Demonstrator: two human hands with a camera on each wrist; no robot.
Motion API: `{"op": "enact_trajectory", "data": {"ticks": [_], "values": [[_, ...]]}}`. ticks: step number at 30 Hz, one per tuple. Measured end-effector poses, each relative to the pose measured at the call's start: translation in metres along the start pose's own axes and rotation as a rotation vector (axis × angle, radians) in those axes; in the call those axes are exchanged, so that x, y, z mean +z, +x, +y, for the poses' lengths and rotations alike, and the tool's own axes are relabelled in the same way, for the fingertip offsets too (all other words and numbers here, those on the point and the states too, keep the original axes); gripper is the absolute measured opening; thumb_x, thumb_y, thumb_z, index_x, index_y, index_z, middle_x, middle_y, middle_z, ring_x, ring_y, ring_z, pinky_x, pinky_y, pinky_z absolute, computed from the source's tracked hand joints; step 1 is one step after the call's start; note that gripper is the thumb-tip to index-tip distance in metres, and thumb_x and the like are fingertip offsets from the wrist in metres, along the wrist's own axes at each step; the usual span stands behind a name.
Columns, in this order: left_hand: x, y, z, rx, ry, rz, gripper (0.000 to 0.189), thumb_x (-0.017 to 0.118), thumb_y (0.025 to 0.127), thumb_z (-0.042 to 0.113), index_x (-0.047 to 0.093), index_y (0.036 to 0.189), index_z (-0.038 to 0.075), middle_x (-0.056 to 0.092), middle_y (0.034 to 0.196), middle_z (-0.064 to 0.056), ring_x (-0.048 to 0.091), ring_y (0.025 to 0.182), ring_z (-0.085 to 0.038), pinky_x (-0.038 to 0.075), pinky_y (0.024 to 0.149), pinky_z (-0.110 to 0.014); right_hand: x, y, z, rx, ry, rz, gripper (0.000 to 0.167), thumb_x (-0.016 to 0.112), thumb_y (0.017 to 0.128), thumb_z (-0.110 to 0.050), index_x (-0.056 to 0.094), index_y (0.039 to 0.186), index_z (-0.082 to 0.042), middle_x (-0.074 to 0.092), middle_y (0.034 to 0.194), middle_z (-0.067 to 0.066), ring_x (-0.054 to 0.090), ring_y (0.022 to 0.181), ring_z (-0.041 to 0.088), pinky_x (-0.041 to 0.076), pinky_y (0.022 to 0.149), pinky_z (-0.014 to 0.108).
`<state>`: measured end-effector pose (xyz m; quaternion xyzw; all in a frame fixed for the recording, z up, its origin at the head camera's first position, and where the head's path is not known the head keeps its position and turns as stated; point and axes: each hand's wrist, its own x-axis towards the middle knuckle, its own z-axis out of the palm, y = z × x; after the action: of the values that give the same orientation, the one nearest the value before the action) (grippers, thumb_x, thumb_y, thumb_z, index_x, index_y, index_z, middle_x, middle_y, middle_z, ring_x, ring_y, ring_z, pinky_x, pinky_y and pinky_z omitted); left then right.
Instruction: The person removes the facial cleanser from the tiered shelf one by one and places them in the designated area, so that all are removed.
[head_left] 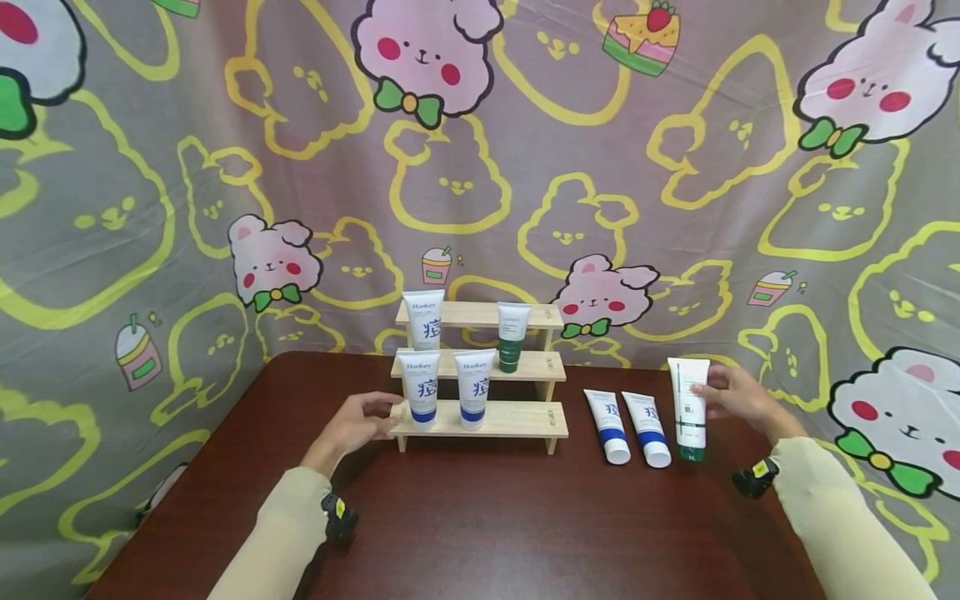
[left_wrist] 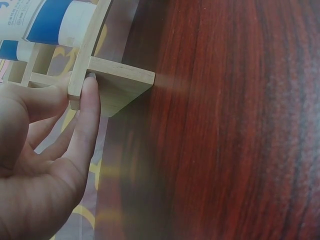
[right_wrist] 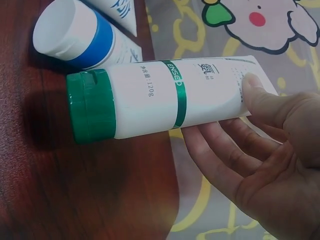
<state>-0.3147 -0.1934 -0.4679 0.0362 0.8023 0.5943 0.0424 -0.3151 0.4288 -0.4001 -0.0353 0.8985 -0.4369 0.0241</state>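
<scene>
My right hand (head_left: 738,398) grips a white squeeze tube (head_left: 691,408) with a green cap, thumb on one face and fingers behind, as the right wrist view shows. The cap end points down in the head view. Over at the left, my left hand (head_left: 358,427) pinches the end of the lowest step of a wooden stepped rack (head_left: 517,419). In the left wrist view its fingertips touch the board's end (left_wrist: 77,90). Two white tubes with blue bands, one (head_left: 606,421) beside the other (head_left: 647,425), lie left of the held tube.
On the lowest step stand two blue-capped tubes, one (head_left: 421,387) at the left end and another (head_left: 474,387) beside it. A green-bottomed tube (head_left: 513,333) stands on the middle step; a white tube (head_left: 425,321) is higher up. Behind the dark red table (head_left: 525,525) hangs a patterned cloth (head_left: 465,167).
</scene>
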Motion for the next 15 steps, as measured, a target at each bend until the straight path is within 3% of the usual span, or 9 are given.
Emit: {"op": "enact_trajectory", "data": {"ticks": [15], "values": [[0.001, 0.001, 0.0, -0.012, 0.005, 0.008, 0.036, 0.069, 0.09, -0.006, 0.065, 0.125, -0.001, 0.062, 0.115, -0.02, 0.069, 0.086, -0.026, 0.061, 0.075, -0.038, 0.005, 0.001, 0.015, 0.071, -0.003, -0.006, 0.062, 0.063, 0.101, -0.023, 0.036, 0.134, 0.022, 0.057, 0.115, 0.036, 0.066, 0.088, 0.031, 0.06, 0.077, 0.051]]}}
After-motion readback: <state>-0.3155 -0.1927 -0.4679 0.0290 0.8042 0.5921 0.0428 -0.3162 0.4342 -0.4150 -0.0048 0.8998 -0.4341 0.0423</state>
